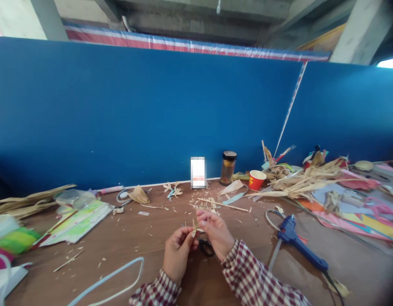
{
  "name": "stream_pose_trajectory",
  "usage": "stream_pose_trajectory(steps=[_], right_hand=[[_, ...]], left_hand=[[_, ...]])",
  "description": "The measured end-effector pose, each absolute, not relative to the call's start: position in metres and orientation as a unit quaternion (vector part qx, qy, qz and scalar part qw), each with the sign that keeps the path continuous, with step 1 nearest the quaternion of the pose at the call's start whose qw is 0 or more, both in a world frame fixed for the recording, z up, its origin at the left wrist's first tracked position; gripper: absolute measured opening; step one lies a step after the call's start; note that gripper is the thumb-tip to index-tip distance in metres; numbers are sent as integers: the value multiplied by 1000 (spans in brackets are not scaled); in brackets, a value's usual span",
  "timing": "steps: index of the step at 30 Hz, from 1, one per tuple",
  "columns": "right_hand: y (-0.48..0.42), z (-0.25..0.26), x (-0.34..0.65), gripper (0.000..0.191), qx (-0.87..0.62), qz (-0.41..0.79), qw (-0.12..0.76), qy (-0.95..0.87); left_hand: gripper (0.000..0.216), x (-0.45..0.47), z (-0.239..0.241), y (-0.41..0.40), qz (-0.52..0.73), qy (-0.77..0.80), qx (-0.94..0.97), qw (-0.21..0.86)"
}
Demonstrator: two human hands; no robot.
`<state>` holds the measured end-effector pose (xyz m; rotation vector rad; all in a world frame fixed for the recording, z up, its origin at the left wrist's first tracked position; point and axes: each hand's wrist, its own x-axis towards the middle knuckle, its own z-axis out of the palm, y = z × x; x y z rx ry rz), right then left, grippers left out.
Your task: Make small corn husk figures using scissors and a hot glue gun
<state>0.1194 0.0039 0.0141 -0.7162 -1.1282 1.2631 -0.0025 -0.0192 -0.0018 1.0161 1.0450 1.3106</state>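
Note:
Between my two hands, above the brown table (145, 242), is a small pale piece of corn husk (198, 230). My left hand (180, 250) pinches it between thumb and fingers. On its other side my right hand (216, 229) has fingers closed at the husk's edge, partly hiding it. Just below my fingers a black ring-shaped handle (206, 248) lies on the table, and my hands cover the rest of that tool. Thin husk shreds (209, 205) and a slim stick (223, 205) lie beyond my fingertips.
A blue glue gun (303, 242) with a cord lies to the right. Behind stand a red paper cup (256, 180) and a dark-lidded jar (228, 169) by the blue partition (158, 114). Dried husks (311, 180) are heaped at right; a painted sheet (78, 223) lies left.

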Motion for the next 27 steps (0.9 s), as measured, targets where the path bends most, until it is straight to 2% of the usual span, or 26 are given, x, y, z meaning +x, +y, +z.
stream_pose_trajectory(steps=[3,9,18,27], right_hand=[[4,16,123,10,-301,581,571,-495],[5,22,130,12,-314,534,530,-579],[4,12,124,29,-349,591,512,-516],[3,6,118,38,-313,652,488,-489]], left_hand=[[21,-2,-4,-19,544,427,440,573],[18,-1,-2,-19,535,413,453,581],[21,-1,3,-19,543,432,462,553],[17,-3,-1,-19,558,414,467,547]])
